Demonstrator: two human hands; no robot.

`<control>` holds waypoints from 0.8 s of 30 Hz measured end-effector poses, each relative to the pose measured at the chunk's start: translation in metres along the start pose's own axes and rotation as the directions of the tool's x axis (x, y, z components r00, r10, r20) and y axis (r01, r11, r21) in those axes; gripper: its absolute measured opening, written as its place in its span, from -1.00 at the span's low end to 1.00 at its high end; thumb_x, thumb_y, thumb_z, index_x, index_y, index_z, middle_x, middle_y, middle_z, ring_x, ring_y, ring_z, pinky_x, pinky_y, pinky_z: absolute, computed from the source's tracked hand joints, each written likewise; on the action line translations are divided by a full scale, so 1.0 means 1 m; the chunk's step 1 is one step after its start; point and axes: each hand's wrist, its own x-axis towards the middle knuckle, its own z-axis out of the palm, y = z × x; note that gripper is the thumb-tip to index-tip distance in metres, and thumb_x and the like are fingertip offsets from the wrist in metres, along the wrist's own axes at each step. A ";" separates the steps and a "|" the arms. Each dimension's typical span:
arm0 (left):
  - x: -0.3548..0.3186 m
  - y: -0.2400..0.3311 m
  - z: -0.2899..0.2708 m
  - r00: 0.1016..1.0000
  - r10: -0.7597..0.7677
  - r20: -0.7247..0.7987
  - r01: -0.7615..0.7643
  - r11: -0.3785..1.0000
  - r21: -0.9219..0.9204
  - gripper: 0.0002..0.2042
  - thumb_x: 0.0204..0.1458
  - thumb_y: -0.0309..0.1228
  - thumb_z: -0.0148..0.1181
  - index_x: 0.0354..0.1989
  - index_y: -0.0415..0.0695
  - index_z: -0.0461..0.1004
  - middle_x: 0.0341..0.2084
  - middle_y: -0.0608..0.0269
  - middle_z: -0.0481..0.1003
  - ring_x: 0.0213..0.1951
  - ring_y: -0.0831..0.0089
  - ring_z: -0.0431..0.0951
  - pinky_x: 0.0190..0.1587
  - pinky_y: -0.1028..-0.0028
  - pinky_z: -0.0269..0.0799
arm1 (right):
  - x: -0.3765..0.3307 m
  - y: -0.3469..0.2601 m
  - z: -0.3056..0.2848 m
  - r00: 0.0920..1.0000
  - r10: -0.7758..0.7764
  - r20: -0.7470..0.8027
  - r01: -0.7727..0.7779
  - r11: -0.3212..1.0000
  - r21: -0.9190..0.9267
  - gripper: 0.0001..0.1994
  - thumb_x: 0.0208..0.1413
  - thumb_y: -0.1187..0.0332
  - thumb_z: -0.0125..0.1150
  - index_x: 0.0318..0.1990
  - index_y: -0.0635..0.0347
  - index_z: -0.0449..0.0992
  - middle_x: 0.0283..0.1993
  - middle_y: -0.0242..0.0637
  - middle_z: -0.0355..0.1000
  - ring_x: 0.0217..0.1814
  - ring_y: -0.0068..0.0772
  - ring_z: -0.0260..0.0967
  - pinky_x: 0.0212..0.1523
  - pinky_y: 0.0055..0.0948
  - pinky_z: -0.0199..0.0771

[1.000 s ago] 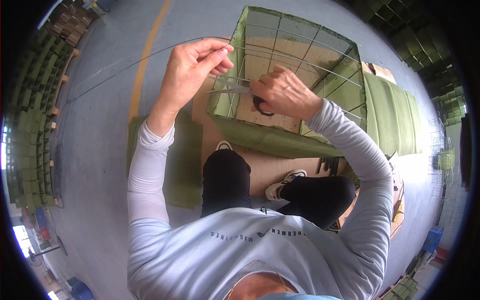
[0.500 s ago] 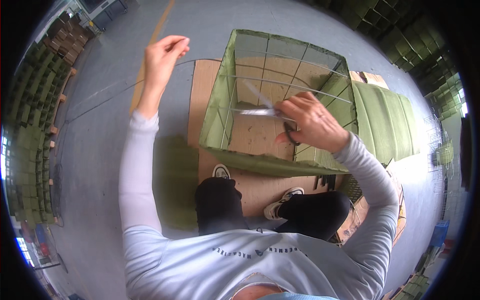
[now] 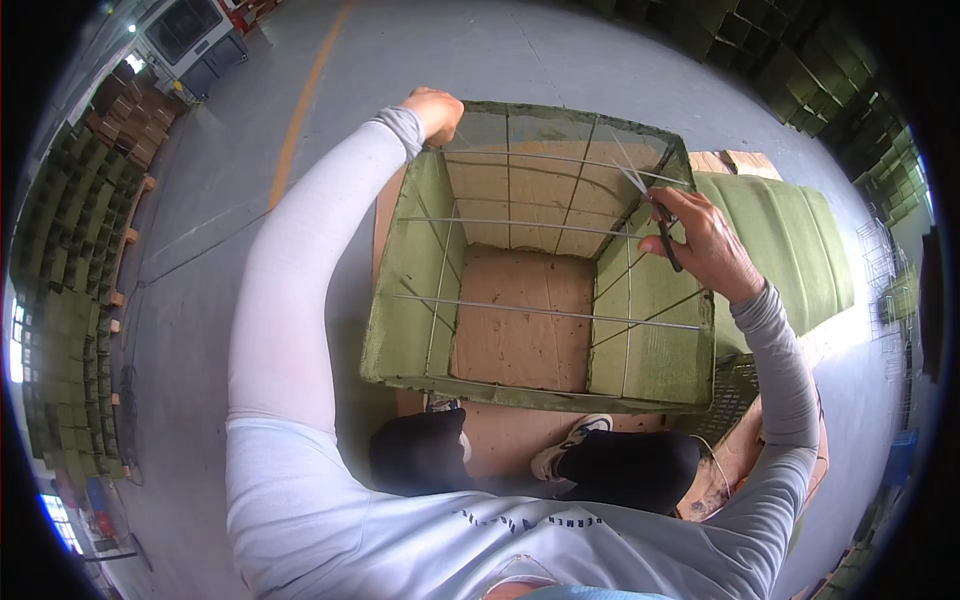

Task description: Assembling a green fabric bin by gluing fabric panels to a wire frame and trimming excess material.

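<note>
A large open box [image 3: 535,393], made of a wire frame covered in green fabric, stands before me with its open side up. Several thin metal rods cross its opening. My left hand [image 3: 437,114] is closed on the far left corner of its rim; the fingertips are largely hidden. In my right hand [image 3: 700,235] is a pair of scissors [image 3: 669,247] with dark handles, fingers around the loops. Its slightly parted blades point up and left, above the box's right side. Through the opening I see a brown cardboard bottom.
A green fabric-covered piece [image 3: 775,240] lies right of the box. Brown cardboard [image 3: 520,432] spreads underneath, around my shoes. Stacks of green boxes [image 3: 70,300] line the left side, with more at the far right. Wire racks [image 3: 880,270] stand at the right edge.
My left hand has come right and down onto the box's corner. The box has shifted toward me and slightly left. The scissors have moved right, their blades now closer together.
</note>
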 end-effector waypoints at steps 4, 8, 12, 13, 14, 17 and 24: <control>0.014 -0.006 0.020 0.985 0.083 -0.148 -0.070 0.993 0.090 -0.85 -0.17 -0.60 0.07 -0.47 -0.21 0.59 -0.37 -0.01 0.58 -0.24 0.09 0.59 -0.15 0.28 0.47 | 0.019 0.014 0.004 0.999 -0.017 -0.033 0.019 0.998 0.066 -0.54 -0.05 0.07 0.32 -0.22 0.30 0.37 -0.55 -0.18 0.28 -0.53 -0.11 0.24 -0.36 -0.24 0.29; 0.004 -0.025 0.023 0.916 0.042 -0.398 -0.171 0.941 -0.293 -0.88 -0.11 -0.53 0.17 -0.42 -0.24 0.60 -0.44 -0.01 0.58 -0.30 0.15 0.61 -0.22 0.35 0.49 | 0.046 0.022 0.015 0.999 0.025 0.022 -0.027 0.995 0.101 -0.55 -0.04 0.07 0.33 -0.30 0.33 0.37 -0.59 -0.16 0.23 -0.57 -0.15 0.14 -0.44 -0.25 0.22; -0.022 -0.038 0.052 0.807 -0.289 -0.515 -0.249 0.625 -0.740 -0.87 -0.06 -0.46 0.24 -0.37 -0.23 0.62 -0.49 0.04 0.59 -0.36 0.25 0.61 -0.22 0.43 0.51 | 0.094 0.035 0.055 0.993 -0.089 -0.072 0.085 0.995 -0.061 -0.50 -0.04 -0.06 0.30 -0.43 0.33 0.43 -0.63 -0.23 0.29 -0.56 -0.20 0.29 -0.35 -0.23 0.31; -0.025 -0.038 0.057 0.772 -0.424 -0.473 -0.274 0.449 -0.850 -0.88 -0.03 -0.45 0.24 -0.35 -0.20 0.63 -0.49 0.07 0.60 -0.37 0.29 0.61 -0.21 0.45 0.50 | 0.102 0.033 0.058 0.971 -0.184 -0.156 0.151 0.968 -0.202 -0.48 -0.05 -0.10 0.29 -0.44 0.32 0.45 -0.63 -0.25 0.33 -0.54 -0.22 0.34 -0.29 -0.22 0.35; -0.024 -0.038 0.058 0.781 -0.461 -0.421 -0.222 0.426 -0.877 -0.88 -0.02 -0.44 0.24 -0.35 -0.20 0.63 -0.41 0.13 0.61 -0.29 0.37 0.61 -0.17 0.47 0.50 | 0.111 0.030 0.060 0.969 -0.180 -0.168 0.144 0.968 -0.204 -0.48 -0.05 -0.10 0.29 -0.44 0.32 0.45 -0.63 -0.25 0.33 -0.54 -0.22 0.34 -0.29 -0.22 0.35; -0.029 -0.034 0.055 0.830 -0.234 -0.507 -0.248 0.659 -0.710 -0.85 -0.03 -0.48 0.21 -0.29 -0.21 0.62 -0.29 0.10 0.60 -0.17 0.31 0.60 -0.10 0.42 0.49 | 0.141 0.020 0.077 0.987 0.110 0.118 -0.078 0.966 -0.247 -0.49 -0.05 -0.09 0.29 -0.31 0.29 0.49 -0.49 -0.18 0.43 -0.43 -0.17 0.41 -0.21 -0.24 0.37; -0.002 -0.003 0.013 0.998 0.005 -0.059 -0.009 0.998 -0.070 -0.75 -0.15 -0.58 0.13 -0.25 -0.17 0.60 -0.32 0.10 0.59 -0.16 0.13 0.58 -0.05 0.24 0.48 | 0.148 0.027 0.089 0.998 0.028 0.055 -0.012 0.959 -0.283 -0.48 -0.02 -0.08 0.27 -0.24 0.31 0.50 -0.42 -0.12 0.46 -0.34 -0.12 0.44 -0.13 -0.16 0.35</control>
